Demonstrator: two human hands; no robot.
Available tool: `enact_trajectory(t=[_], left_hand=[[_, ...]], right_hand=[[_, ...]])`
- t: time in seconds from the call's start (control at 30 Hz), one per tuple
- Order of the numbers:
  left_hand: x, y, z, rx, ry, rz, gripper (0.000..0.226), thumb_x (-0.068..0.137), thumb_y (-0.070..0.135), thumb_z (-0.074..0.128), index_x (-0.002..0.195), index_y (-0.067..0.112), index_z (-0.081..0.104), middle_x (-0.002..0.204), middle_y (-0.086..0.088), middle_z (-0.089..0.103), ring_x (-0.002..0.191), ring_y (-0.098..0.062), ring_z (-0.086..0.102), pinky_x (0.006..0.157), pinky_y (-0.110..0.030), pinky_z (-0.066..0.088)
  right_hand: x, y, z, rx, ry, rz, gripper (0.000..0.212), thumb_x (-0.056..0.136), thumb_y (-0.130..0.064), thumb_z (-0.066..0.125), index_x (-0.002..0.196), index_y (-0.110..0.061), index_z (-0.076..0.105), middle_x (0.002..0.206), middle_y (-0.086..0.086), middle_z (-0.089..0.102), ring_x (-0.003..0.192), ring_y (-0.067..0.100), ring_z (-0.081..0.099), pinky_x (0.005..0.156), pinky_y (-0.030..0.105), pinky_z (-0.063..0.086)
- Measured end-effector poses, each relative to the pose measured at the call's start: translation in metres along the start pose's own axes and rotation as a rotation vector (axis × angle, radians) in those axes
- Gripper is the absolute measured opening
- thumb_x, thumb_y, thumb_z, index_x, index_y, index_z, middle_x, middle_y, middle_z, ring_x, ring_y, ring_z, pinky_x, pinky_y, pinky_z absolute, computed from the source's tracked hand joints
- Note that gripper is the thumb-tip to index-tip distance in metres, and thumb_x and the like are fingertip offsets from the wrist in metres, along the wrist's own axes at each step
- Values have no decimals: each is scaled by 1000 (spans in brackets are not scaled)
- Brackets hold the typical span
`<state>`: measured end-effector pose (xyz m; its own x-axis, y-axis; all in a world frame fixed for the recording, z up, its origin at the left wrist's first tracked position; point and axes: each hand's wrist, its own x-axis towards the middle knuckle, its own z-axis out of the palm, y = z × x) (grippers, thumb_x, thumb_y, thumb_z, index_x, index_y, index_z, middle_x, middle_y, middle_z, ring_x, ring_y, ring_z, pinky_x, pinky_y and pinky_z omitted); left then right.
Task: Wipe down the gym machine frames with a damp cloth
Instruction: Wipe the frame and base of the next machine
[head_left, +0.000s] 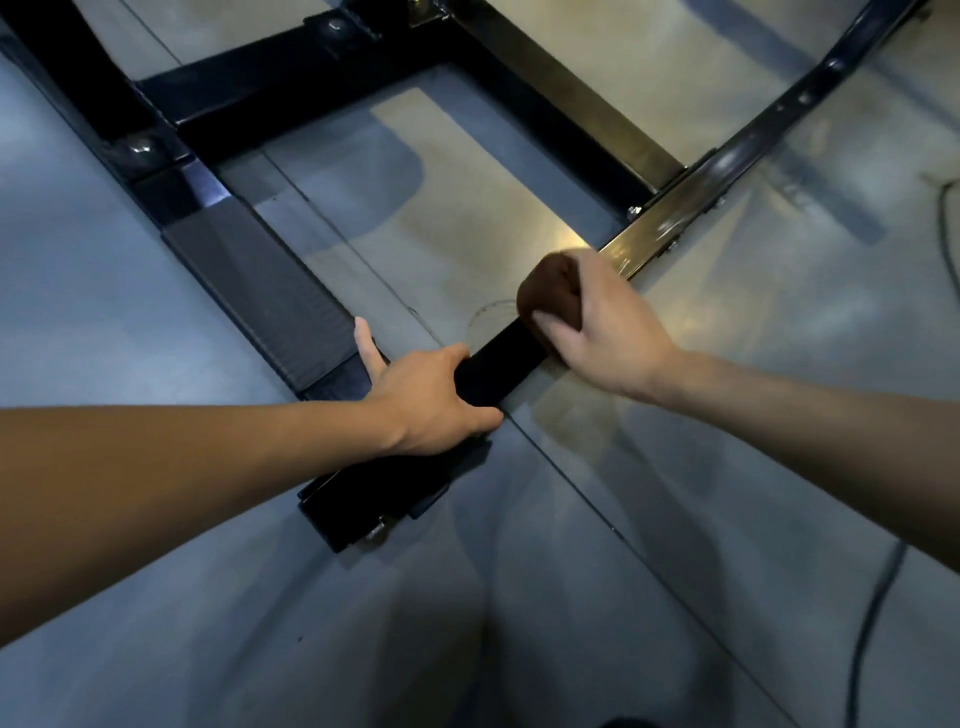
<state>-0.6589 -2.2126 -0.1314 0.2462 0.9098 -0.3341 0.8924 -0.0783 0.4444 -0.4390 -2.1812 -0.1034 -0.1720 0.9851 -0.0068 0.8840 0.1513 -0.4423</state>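
Observation:
A black steel machine frame (291, 98) lies low on the floor, its bars forming a rectangle. One bar (493, 364) runs from the lower middle up to the right. My right hand (597, 332) grips a bunched brown cloth (548, 293) and presses it on that bar. My left hand (431, 400) grips the same bar lower down, near its end bracket (363, 504), with the index finger stretched out toward a ribbed black pad (260, 291).
The grey glossy floor (156, 597) surrounds the frame, with seam lines crossing it. A thin dark cable (872, 623) trails along the floor at the lower right, and another cord (943, 218) lies at the right edge.

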Motion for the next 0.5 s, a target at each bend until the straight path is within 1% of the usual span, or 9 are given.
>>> enact_trajectory(t=[0.07, 0.1, 0.17, 0.23, 0.27, 0.37, 0.43, 0.5], left_hand=[[1, -1, 1, -5, -10, 0, 47, 81, 75, 59, 93, 30, 53, 69, 8, 66, 93, -17, 65, 110, -65, -29], [2, -1, 2, -2, -10, 2, 46, 82, 75, 58, 92, 30, 52, 68, 9, 65, 89, -17, 63, 111, -65, -29], [-1, -2, 2, 11, -9, 2, 45, 84, 75, 56, 90, 31, 49, 66, 9, 64, 84, -17, 60, 111, -65, -28], [-2, -2, 2, 12, 1, 11, 44, 85, 74, 56, 91, 31, 49, 63, 8, 64, 84, -16, 63, 111, -65, -28], [-2, -1, 2, 10, 1, 13, 45, 85, 74, 55, 94, 30, 51, 63, 8, 64, 86, -16, 65, 111, -64, -29], [1, -3, 3, 20, -1, 14, 50, 84, 76, 55, 99, 29, 54, 66, 8, 65, 93, -16, 67, 111, -64, -29], [1, -3, 5, 25, 6, 15, 51, 84, 76, 55, 99, 28, 54, 68, 8, 66, 93, -15, 67, 111, -64, -29], [2, -4, 6, 26, 8, 20, 53, 84, 77, 55, 101, 27, 54, 68, 7, 66, 91, -15, 67, 110, -64, -30]], right_hand=[[-18, 3, 1, -49, -22, -34, 51, 94, -38, 68, 137, -21, 46, 132, 1, 57, 120, 22, 56, 96, 38, 47], [-18, 9, -2, -65, -2, -20, 52, 94, -38, 67, 138, -21, 45, 133, 1, 58, 120, 23, 56, 96, 38, 46], [-1, 23, -9, -77, 65, 100, 56, 94, -39, 67, 141, -19, 44, 136, 5, 57, 121, 29, 58, 96, 40, 48], [22, 30, -18, -70, 116, 224, 58, 95, -38, 67, 143, -15, 42, 140, 9, 51, 121, 33, 58, 96, 43, 49], [29, 29, -21, -81, 117, 232, 59, 95, -37, 67, 144, -13, 42, 141, 11, 48, 121, 34, 57, 97, 43, 49], [22, 11, -10, -64, 48, 99, 56, 93, -34, 68, 140, -14, 45, 135, 11, 49, 119, 34, 57, 99, 43, 49], [3, 7, -3, -51, -8, 29, 50, 92, -34, 65, 136, -18, 46, 129, 5, 52, 113, 28, 59, 92, 42, 49], [-7, 15, -5, -99, -1, 43, 49, 93, -35, 63, 136, -19, 45, 129, 3, 54, 109, 26, 59, 87, 40, 47]])
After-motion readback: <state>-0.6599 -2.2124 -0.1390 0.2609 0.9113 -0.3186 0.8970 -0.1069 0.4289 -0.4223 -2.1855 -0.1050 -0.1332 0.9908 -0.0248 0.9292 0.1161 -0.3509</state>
